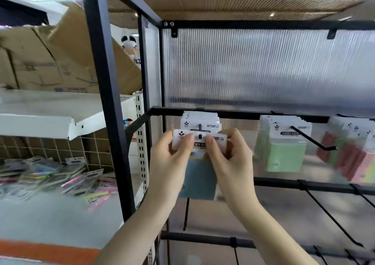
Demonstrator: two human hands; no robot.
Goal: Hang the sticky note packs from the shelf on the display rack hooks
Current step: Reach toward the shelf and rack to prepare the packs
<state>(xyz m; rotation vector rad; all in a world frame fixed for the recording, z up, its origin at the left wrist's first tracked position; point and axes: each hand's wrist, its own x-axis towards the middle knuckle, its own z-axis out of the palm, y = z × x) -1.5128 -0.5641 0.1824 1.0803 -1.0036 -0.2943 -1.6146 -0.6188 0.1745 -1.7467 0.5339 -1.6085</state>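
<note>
A blue sticky note pack (199, 180) with a white header card hangs between my hands in front of the black display rack (233, 113). My left hand (172, 159) pinches the header's left side and my right hand (229, 157) pinches its right side. The tip of a black hook (200, 136) shows through the header's hole. Behind it several more packs (199, 122) hang on the same hook. Green packs (283, 153) hang on the neighbouring hook, and red and pink packs (353, 159) further right. Loose packs (50, 175) lie piled on the white shelf at left.
Cardboard boxes (50, 61) sit on the upper left shelf. A person wearing a headset (130, 49) stands behind the rack. Bare black hooks (332, 220) stick out from the lower rails. A ribbed translucent panel (263, 68) backs the rack.
</note>
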